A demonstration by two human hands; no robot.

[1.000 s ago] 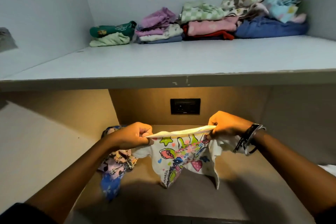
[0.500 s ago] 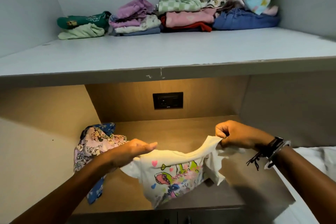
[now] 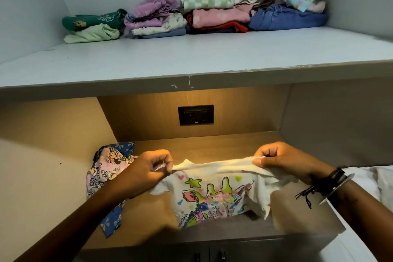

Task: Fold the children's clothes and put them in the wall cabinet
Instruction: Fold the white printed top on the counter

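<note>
A small white T-shirt (image 3: pixel 212 195) with a colourful cartoon print hangs stretched between my hands above the lit wooden lower shelf (image 3: pixel 212 144). My left hand (image 3: pixel 148 168) pinches its left shoulder. My right hand (image 3: pixel 282 159), with a dark wristband, pinches the right shoulder. The shirt's hem droops toward the shelf's front edge. On the grey upper shelf (image 3: pixel 191 57) folded children's clothes (image 3: pixel 217 17) sit in several stacks along the back wall.
A loose pink and blue patterned garment (image 3: pixel 106 172) lies at the lower shelf's left side, behind my left forearm. A black wall socket (image 3: pixel 195 115) is set in the back panel. White fabric (image 3: pixel 374 178) shows at the right edge. Cabinet doors with handles (image 3: pixel 221 256) are below.
My left hand has gone from flat on the shirt to pinching its shoulder. Both hands have pulled the top edge taut and level again, with the shirt slightly lower than a second ago.
</note>
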